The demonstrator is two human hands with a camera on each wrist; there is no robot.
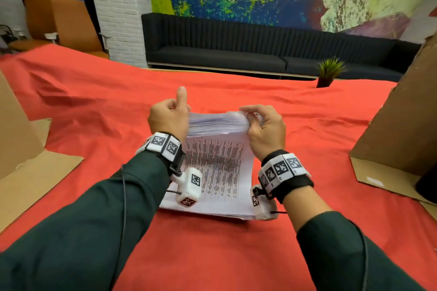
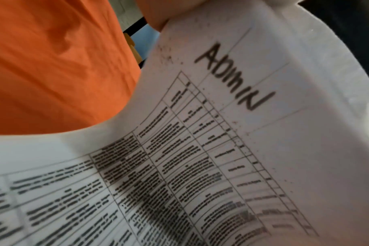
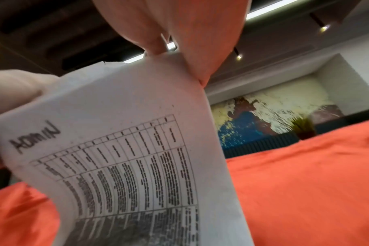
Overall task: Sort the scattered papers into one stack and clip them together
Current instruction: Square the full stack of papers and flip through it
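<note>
A thick stack of printed papers (image 1: pixel 217 168) lies on the red tablecloth (image 1: pixel 212 255), its far end bent up off the table. The top sheet (image 2: pixel 200 149) carries a table and the handwritten word ADMIN (image 3: pixel 34 139). My left hand (image 1: pixel 170 116) grips the raised far left corner with curled fingers, thumb sticking up. My right hand (image 1: pixel 260 125) pinches the raised far right corner between thumb and fingers (image 3: pixel 137 25). A small dark thing shows between those fingers; what it is I cannot tell. My left hand (image 3: pixel 17 89) also appears in the right wrist view, holding its corner.
Cardboard boxes stand on the cloth at the left (image 1: pixel 16 130) and at the right (image 1: pixel 402 113), each with a flap lying flat. A small potted plant (image 1: pixel 328 73) sits at the table's far edge. A dark sofa (image 1: pixel 236 49) runs along the wall behind.
</note>
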